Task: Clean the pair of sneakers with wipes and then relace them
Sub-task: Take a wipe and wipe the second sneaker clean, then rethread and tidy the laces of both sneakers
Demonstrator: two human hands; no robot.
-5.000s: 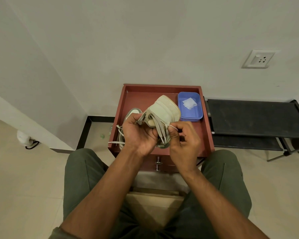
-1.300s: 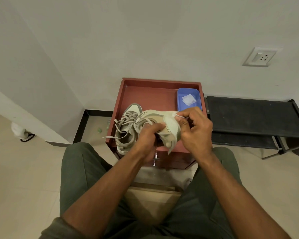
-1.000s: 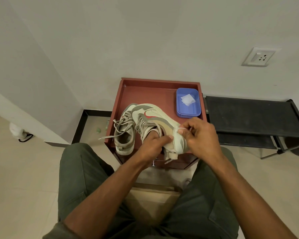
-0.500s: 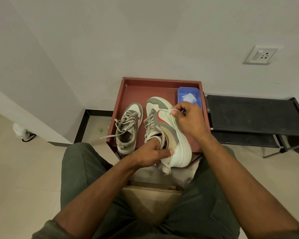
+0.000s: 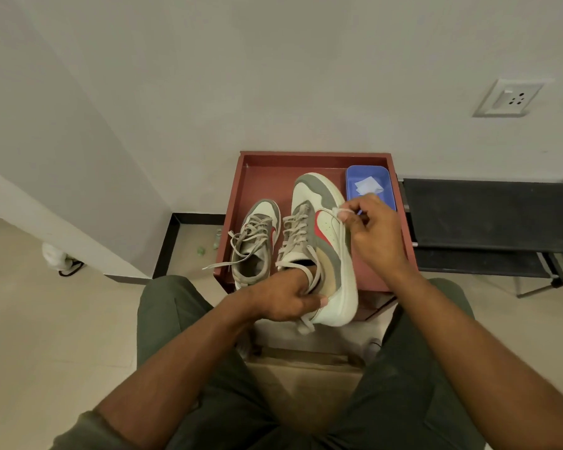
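Two white, grey and red sneakers lie toe-away on a red-brown tray table [image 5: 260,172]. The left sneaker [image 5: 257,241] rests flat with loose laces. My left hand [image 5: 286,298] grips the heel collar of the right sneaker [image 5: 325,248], fingers tucked into its opening. My right hand [image 5: 371,235] pinches a small white wipe [image 5: 342,213] against that shoe's outer side near the red swoosh.
A blue tray [image 5: 385,196] holding white wipes sits at the table's back right corner. A black low rack [image 5: 488,216] stands to the right. My knees flank a cardboard box [image 5: 306,378] below the table. A wall socket [image 5: 507,97] is up right.
The right sneaker was turned from sole-up to upright and now lies toe-away beside the other. My right hand slid with the wipe from the heel area forward along the shoe's side.
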